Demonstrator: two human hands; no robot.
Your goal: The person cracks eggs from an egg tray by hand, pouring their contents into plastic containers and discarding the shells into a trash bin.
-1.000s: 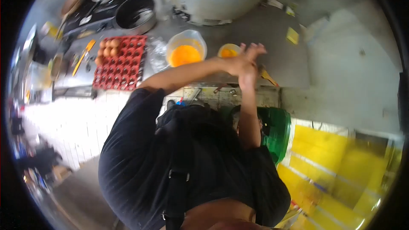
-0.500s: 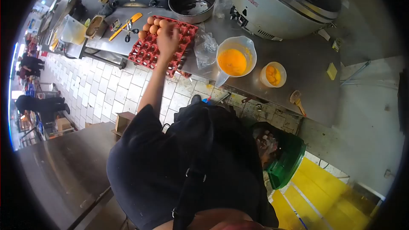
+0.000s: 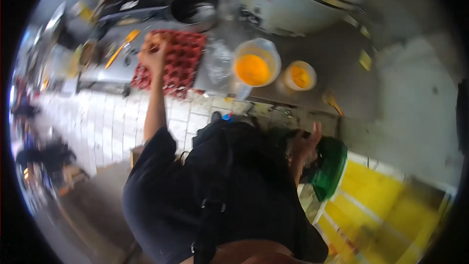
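My left hand point(image 3: 153, 60) reaches over the far left part of a red egg tray point(image 3: 184, 54). Its fingers are curled around an egg there, though blur and the hand itself hide most of the eggs. My right hand point(image 3: 305, 145) is raised above a green bin point(image 3: 332, 168), with fingers apart and nothing visible in it. A clear jug point(image 3: 268, 48) of beaten orange egg point(image 3: 252, 70) stands on the steel counter. Beside it is a small tub point(image 3: 309, 84) with egg yolks point(image 3: 299, 75). Crumpled clear plastic point(image 3: 218, 61) lies between tray and jug.
A dark round pan point(image 3: 194, 7) and a large grey cooker point(image 3: 293, 12) stand at the back of the counter. An orange-handled tool point(image 3: 122, 49) lies left of the tray. A brush point(image 3: 333, 102) rests near the front edge. People are blurred at far left.
My left hand has moved left over the tray and curled around an egg. My right hand has come into view above the bin. The camera view has shifted and blurred.
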